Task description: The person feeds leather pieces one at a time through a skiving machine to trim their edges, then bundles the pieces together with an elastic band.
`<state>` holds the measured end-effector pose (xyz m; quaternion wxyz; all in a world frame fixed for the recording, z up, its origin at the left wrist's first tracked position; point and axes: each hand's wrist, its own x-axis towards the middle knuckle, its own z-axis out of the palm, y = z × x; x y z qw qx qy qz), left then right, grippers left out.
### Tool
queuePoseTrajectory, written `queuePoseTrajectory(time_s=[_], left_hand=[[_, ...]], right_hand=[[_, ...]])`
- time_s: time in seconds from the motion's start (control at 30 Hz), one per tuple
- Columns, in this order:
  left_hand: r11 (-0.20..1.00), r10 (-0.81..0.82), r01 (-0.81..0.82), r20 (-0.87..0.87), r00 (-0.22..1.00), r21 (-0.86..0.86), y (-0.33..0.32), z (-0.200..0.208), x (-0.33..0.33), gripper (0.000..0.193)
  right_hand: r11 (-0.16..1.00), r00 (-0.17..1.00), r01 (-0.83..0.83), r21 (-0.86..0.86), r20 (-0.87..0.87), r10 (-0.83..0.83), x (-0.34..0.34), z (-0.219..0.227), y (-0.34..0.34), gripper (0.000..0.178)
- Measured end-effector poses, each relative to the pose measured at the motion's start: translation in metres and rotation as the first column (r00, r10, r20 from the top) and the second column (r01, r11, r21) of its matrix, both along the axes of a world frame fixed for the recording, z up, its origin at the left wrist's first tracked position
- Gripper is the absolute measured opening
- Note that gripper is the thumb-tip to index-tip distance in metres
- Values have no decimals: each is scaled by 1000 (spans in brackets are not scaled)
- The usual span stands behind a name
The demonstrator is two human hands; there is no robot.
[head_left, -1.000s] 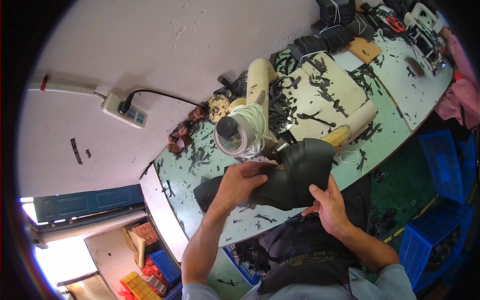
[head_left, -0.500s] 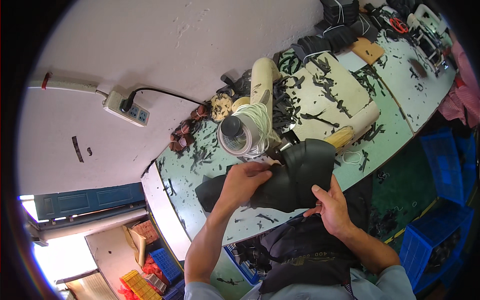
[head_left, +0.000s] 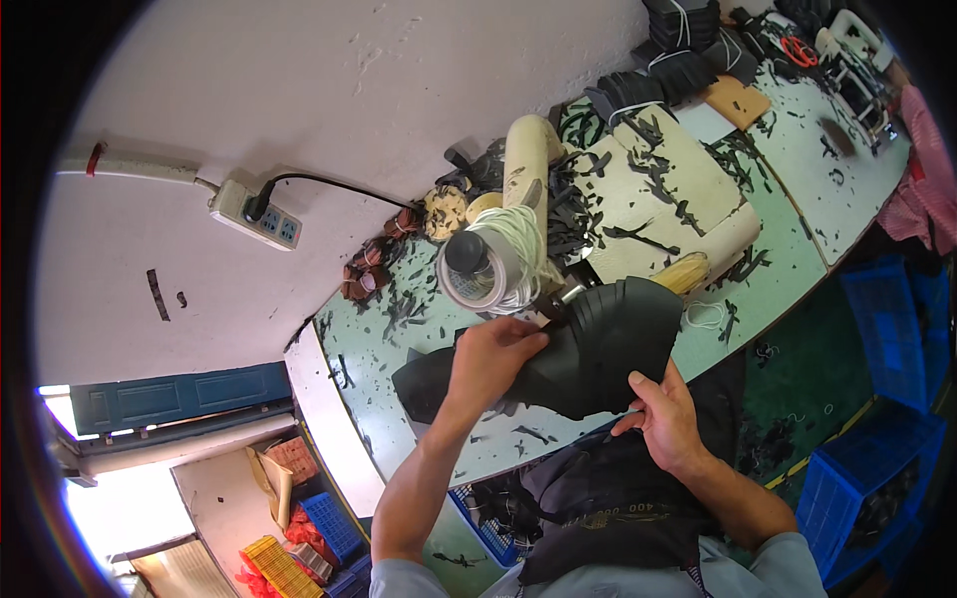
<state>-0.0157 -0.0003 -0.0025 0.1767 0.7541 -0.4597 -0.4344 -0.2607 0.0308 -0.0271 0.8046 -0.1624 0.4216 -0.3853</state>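
Note:
A floppy black sheet piece (head_left: 626,344), like leather or rubber, spans both my hands in front of a cream bench machine (head_left: 526,159). My left hand (head_left: 490,359) is closed on its upper edge by the machine's metal working end, thumb against the fingers. My right hand (head_left: 665,424) pinches the lower right edge, thumb on top and fingers underneath. Folds fan across the raised right part. The sheet's other end lies on the table to the left of my left wrist. The sheet hides part of the machine's working end, and I cannot make out the contact there.
Black scraps litter the pale green table (head_left: 469,453) and the machine's base. Tied black stacks (head_left: 683,25) stand at the back. A power strip (head_left: 255,215) hangs on the wall at left. Blue crates (head_left: 847,483) stand at right; a blue basket (head_left: 498,533) sits below the table edge.
The sheet's right part has swung slightly right and bulges more, with more folds showing along its upper edge. Both hands keep their grip in almost the same places.

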Motion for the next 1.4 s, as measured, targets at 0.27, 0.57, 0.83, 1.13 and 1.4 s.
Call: queuePoseTrajectory(time_s=[0.27, 0.57, 0.83, 1.13, 1.4], left_hand=[[998, -51, 55, -290, 956, 7, 9, 11, 3, 37], [992, 98, -112, -213, 972, -51, -2, -7, -19, 23], [963, 105, -217, -518, 849, -160, 93, -2, -65, 77], [819, 0, 308, -537, 844, 484, 154, 24, -32, 73], [946, 237, -15, -661, 712, 324, 207, 19, -21, 50]], right_hand=[[999, 999, 36, -40, 8, -36, -12, -7, 1, 48], [997, 995, 76, -19, 64, -75, -8, 1, 11, 50], [933, 977, -214, -289, -69, 203, 8, -13, 46, 61], [598, 896, -426, -679, -409, 173, -21, -23, 77, 74], [360, 635, -759, -543, -495, 593, -40, 6, 85, 42]])
